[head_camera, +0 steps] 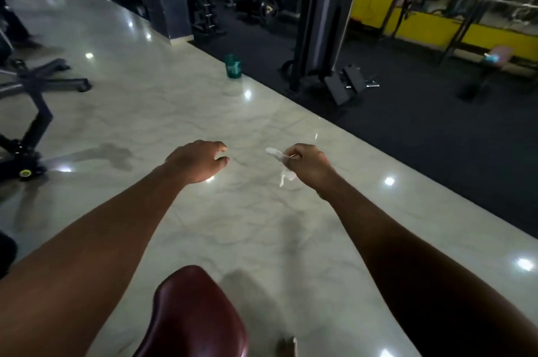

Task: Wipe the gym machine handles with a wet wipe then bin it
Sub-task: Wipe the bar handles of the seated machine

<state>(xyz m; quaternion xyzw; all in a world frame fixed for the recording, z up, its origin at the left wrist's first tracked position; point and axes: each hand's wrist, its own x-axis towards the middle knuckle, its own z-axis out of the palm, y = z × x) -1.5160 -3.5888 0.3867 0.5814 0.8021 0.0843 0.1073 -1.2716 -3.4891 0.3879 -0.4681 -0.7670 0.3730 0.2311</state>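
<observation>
The right hand (305,163) is pinching the wet wipe (286,173), its length hanging downward, well short of the green bin (232,65) and right of it. The left hand (198,160) is hovering empty, fingers relaxed.

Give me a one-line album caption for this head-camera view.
Right hand pinches a crumpled wet wipe, left hand open, over marble floor, teal bin ahead.

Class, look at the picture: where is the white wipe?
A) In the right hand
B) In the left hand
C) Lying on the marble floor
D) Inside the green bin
A: the right hand pinches the wipe, which dangles below its fingers, while the left hand holds nothing.
</observation>
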